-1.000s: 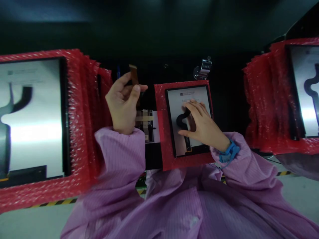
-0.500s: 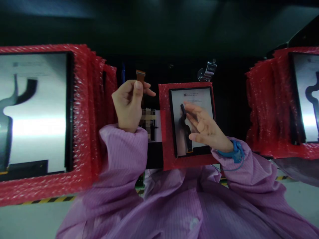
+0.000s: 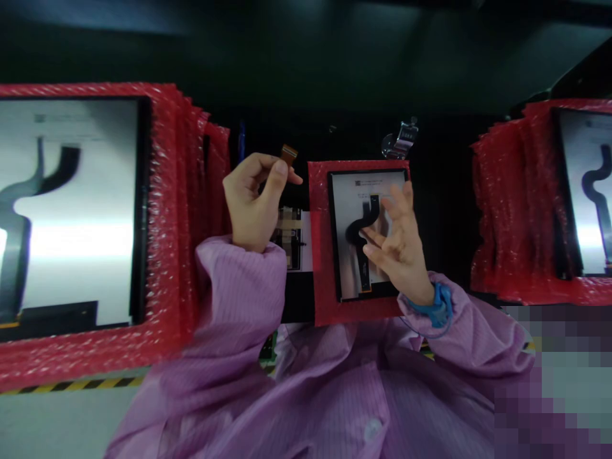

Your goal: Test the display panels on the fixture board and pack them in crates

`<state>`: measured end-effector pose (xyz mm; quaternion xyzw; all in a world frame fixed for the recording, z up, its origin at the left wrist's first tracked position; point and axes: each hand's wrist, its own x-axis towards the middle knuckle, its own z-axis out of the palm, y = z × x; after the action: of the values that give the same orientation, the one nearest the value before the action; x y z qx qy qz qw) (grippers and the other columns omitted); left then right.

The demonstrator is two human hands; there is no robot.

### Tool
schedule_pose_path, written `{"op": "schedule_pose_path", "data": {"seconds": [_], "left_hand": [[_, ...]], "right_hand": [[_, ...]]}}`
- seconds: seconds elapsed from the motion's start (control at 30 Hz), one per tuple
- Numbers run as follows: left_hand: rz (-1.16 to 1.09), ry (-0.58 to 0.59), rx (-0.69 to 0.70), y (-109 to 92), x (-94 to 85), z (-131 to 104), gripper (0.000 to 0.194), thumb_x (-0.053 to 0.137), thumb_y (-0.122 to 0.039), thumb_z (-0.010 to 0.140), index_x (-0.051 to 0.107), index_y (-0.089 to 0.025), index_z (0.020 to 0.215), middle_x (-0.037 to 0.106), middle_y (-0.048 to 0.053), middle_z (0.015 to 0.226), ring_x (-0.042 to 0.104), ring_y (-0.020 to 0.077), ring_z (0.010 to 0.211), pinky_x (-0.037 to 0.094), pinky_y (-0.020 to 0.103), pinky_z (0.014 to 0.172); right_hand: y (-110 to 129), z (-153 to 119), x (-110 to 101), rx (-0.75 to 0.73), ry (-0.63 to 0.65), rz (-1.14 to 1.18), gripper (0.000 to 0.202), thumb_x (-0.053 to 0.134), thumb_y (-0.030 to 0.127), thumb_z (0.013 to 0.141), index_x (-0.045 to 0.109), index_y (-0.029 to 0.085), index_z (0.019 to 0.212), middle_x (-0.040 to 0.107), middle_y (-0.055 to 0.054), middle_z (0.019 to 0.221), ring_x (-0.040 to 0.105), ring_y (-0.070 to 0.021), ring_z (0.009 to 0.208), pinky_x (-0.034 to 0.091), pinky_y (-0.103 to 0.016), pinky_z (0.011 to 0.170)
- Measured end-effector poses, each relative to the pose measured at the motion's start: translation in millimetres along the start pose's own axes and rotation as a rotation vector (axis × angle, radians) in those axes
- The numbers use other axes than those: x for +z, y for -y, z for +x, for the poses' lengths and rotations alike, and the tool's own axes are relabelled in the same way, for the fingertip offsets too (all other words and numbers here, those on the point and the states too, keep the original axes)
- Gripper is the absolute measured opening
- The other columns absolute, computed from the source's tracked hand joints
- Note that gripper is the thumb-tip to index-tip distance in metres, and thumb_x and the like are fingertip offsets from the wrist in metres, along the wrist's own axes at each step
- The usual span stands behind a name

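Observation:
My left hand [image 3: 258,199] pinches a small orange-brown flex connector [image 3: 289,154] between thumb and fingers, left of the middle panel. A silver-backed display panel [image 3: 347,191] with a black frame lies on a red bubble-wrap sheet [image 3: 325,311] before me. A black curved flex cable [image 3: 363,255] runs along the panel's back, its upper end bent toward the printed label. Over the panel's right part is my right hand [image 3: 399,242], fingers spread, thumb and a fingertip near the cable; whether they touch it I cannot tell.
Piles of red bubble wrap with silver display panels on top stand at the left [image 3: 81,223] and right [image 3: 581,191]. A shiny metal clip-like object [image 3: 401,139] is behind the middle panel. A taped dark part [image 3: 290,239] lies left of it.
My left hand has shifted slightly right, and the connector in it has tilted. My right hand has turned more upright, with its fingers spread. The black cable's upper end now bends right and shows fully.

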<state>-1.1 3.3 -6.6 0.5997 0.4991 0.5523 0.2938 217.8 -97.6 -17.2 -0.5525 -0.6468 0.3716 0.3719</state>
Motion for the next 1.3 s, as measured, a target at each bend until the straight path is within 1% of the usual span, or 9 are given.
{"op": "schedule_pose_path", "data": {"seconds": [0.13, 0.23, 0.33, 0.4, 0.47, 0.7, 0.87, 1.07, 1.3], "left_hand": [[-0.008, 0.038, -0.002, -0.1, -0.2, -0.7, 0.013, 0.061, -0.028, 0.091, 0.067, -0.024, 0.079, 0.073, -0.003, 0.073, 0.068, 0.0142, 0.070, 0.056, 0.033, 0.072], [0.025, 0.086, -0.046, -2.2, -0.7, -2.4, 0.011, 0.061, -0.030, 0.091, 0.068, -0.025, 0.084, 0.073, -0.001, 0.073, 0.069, 0.0159, 0.070, 0.056, 0.033, 0.071], [0.055, 0.200, -0.072, -4.0, -1.9, -3.6, 0.011, 0.059, -0.030, 0.090, 0.067, -0.025, 0.086, 0.070, -0.001, 0.071, 0.068, 0.0165, 0.065, 0.054, 0.033, 0.066], [0.094, 0.284, -0.015, -4.3, -3.1, -3.0, 0.013, 0.057, -0.028, 0.089, 0.067, -0.024, 0.082, 0.070, 0.000, 0.072, 0.067, 0.0180, 0.068, 0.054, 0.036, 0.071], [0.176, 0.370, 0.090, -3.7, -4.5, -1.4, 0.015, 0.056, -0.028, 0.086, 0.066, -0.023, 0.077, 0.070, 0.002, 0.074, 0.067, 0.0211, 0.076, 0.052, 0.043, 0.084], [0.369, 0.620, 0.235, 0.2, -8.4, 1.6, 0.014, 0.053, -0.027, 0.082, 0.063, -0.024, 0.074, 0.064, 0.001, 0.072, 0.063, 0.0242, 0.080, 0.039, 0.057, 0.099], [0.369, 0.767, 0.092, -6.7, -6.2, 2.4, 0.011, 0.057, -0.021, 0.077, 0.061, -0.025, 0.068, 0.053, -0.002, 0.061, 0.059, 0.0207, 0.071, 0.034, 0.056, 0.108], [0.298, 0.727, -0.061, -15.8, -2.1, 2.6, 0.014, 0.061, -0.016, 0.071, 0.059, -0.025, 0.061, 0.052, -0.003, 0.058, 0.062, 0.0226, 0.076, 0.031, 0.055, 0.112], [0.275, 0.758, -0.063, -17.7, -5.1, 2.1, 0.016, 0.061, -0.014, 0.072, 0.060, -0.024, 0.060, 0.056, -0.003, 0.062, 0.063, 0.0227, 0.078, 0.032, 0.057, 0.113]], "right_hand": [[0.6, 9.0, 4.0, 0.094, -0.063, 0.125, 0.083, 0.037, 0.044, 0.100, -0.022, 0.036, 0.156, 0.000, -0.010, 0.171, 0.036, -0.0240, 0.150, 0.059, -0.047, 0.096], [0.5, 24.5, 5.2, 0.155, 0.102, 0.261, 0.060, 0.028, 0.053, 0.103, 0.017, 0.031, 0.157, 0.042, -0.012, 0.157, 0.058, -0.0211, 0.132, 0.059, -0.041, 0.094], [1.4, 38.8, 10.7, 0.114, 0.140, 0.327, 0.057, 0.021, 0.060, 0.103, 0.061, 0.022, 0.114, 0.067, -0.011, 0.124, 0.065, -0.0202, 0.113, 0.056, -0.038, 0.092], [1.8, 45.1, 14.5, 0.011, 0.109, 0.313, 0.057, 0.022, 0.061, 0.103, 0.056, 0.021, 0.082, 0.069, -0.009, 0.108, 0.064, -0.0194, 0.102, 0.053, -0.038, 0.092], [1.5, 48.9, 15.6, -0.125, 0.130, 0.251, 0.053, 0.024, 0.057, 0.104, 0.045, 0.021, 0.070, 0.067, -0.007, 0.095, 0.060, -0.0186, 0.094, 0.049, -0.040, 0.094], [-2.6, 57.7, 4.9, -0.444, 0.351, -0.074, 0.034, 0.039, 0.039, 0.104, 0.045, 0.020, 0.077, 0.061, -0.006, 0.097, 0.053, -0.0190, 0.096, 0.041, -0.041, 0.094], [-5.3, 61.1, 3.6, -0.483, 0.399, -0.219, 0.040, 0.038, 0.044, 0.104, 0.048, 0.020, 0.074, 0.055, -0.004, 0.086, 0.048, -0.0198, 0.087, 0.040, -0.042, 0.090], [-1.2, 60.1, -0.7, -0.503, 0.439, -0.182, 0.047, 0.022, 0.050, 0.104, 0.044, 0.021, 0.074, 0.055, -0.006, 0.089, 0.050, -0.0225, 0.091, 0.041, -0.048, 0.090], [-1.9, 58.2, 7.3, -0.464, 0.365, -0.089, 0.027, 0.041, 0.036, 0.103, 0.048, 0.021, 0.081, 0.061, -0.006, 0.102, 0.054, -0.0208, 0.100, 0.043, -0.045, 0.096]]}}
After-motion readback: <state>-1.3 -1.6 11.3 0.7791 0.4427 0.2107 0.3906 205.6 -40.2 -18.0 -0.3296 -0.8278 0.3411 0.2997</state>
